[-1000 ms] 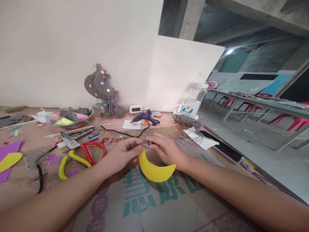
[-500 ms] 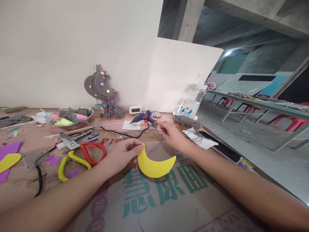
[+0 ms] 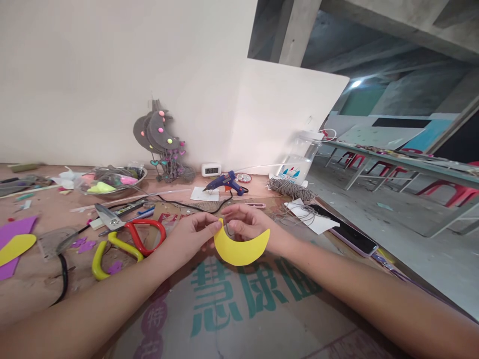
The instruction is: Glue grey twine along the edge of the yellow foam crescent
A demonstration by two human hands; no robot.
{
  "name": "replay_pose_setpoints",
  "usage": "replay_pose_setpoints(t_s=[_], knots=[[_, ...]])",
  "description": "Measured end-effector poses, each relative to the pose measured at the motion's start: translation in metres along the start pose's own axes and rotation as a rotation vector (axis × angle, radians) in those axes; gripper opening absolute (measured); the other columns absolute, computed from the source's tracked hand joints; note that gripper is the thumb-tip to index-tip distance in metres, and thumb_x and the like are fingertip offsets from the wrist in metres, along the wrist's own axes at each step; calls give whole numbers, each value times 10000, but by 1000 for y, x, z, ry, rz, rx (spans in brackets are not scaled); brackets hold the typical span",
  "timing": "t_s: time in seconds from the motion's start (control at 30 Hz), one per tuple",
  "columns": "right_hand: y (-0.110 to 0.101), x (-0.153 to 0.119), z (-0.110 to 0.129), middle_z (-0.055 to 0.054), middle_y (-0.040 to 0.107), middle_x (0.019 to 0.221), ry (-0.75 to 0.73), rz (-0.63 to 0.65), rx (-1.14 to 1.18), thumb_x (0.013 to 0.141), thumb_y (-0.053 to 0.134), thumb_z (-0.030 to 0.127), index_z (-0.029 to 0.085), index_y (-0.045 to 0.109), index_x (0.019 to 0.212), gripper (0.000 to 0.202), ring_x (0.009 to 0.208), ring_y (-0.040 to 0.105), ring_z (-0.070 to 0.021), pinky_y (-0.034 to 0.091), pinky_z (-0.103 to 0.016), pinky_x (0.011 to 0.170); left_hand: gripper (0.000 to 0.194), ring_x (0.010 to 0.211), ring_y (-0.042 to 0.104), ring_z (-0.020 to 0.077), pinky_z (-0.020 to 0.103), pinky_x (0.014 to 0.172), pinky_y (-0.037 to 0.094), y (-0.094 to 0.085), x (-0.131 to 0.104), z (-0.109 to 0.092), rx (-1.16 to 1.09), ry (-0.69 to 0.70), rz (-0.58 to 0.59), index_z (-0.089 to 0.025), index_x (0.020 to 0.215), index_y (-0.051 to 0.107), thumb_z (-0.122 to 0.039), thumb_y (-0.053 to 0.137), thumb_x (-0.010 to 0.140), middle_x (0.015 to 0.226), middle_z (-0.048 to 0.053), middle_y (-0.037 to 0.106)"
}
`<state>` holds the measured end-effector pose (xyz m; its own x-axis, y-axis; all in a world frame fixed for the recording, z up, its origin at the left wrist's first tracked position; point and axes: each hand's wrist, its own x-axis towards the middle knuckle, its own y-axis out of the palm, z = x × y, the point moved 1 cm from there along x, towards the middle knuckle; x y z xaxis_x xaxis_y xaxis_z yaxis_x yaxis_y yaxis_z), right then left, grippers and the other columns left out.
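Observation:
A yellow crescent cutout [image 3: 241,253] is held above the cardboard sheet with green printed characters [image 3: 262,294]. My left hand [image 3: 194,232] pinches its upper left tip between thumb and fingers. Close against that tip, on the right, is my right hand [image 3: 249,227], its thumb and fingers curled around a short piece of grey yarn [image 3: 227,230]. Part of the right hand lies behind the crescent. A small pink tool [image 3: 255,205] rests on the table just beyond the right hand.
A blue glue gun [image 3: 226,183] lies behind the hands. Scissors with red and yellow handles [image 3: 145,224] are left; a metal bowl [image 3: 140,178] stands farther back. To the right are a grey yarn bundle [image 3: 290,188], white paper [image 3: 314,219] and a phone [image 3: 350,232].
My right hand has come back from beside the small pink tool to the crescent's left tip. The left hand keeps its pinch, and the crescent has tilted slightly.

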<state>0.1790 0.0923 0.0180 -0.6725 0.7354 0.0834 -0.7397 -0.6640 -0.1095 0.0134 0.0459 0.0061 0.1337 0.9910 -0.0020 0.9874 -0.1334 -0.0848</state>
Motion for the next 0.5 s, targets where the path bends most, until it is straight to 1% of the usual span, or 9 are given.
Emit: replay_pose_setpoints(t_s=[0.1,0.2,0.27,0.33,0.5], knots=[[2,0,-6,16,594,703,83,27,91,667,686,355,175,518,988,405,549,534,-83,410,-203,510,276,455,448,72,176,439,341,0,0,0,26,3,6,-153,775,591,-426,584,734,525,-36,533],[-1,0,-6,53,516,555,110,-57,-19,685,662,372,149,555,822,282,447,443,-57,335,-181,437,285,447,438,71,173,422,326,0,-1,2,50,-6,27,-159,742,569,-444,579,734,524,-38,519],[-4,0,-3,68,451,493,89,-128,-129,712,631,386,137,560,725,259,407,366,-42,276,-177,406,289,439,426,69,171,413,314,1,-2,3,69,-17,42,-165,731,553,-453,568,741,517,-40,510],[-5,-1,0,70,426,480,56,-159,-189,734,606,389,136,566,707,257,411,341,-42,258,-182,409,282,434,419,68,170,411,311,1,-2,3,70,-23,55,-171,735,546,-453,559,747,513,-42,508],[-4,-3,6,55,439,530,-58,-187,-236,752,587,363,135,581,723,230,478,359,-52,272,-192,455,262,415,391,64,167,398,298,2,-2,5,0,-42,87,-189,744,529,-450,559,751,492,-58,477]])
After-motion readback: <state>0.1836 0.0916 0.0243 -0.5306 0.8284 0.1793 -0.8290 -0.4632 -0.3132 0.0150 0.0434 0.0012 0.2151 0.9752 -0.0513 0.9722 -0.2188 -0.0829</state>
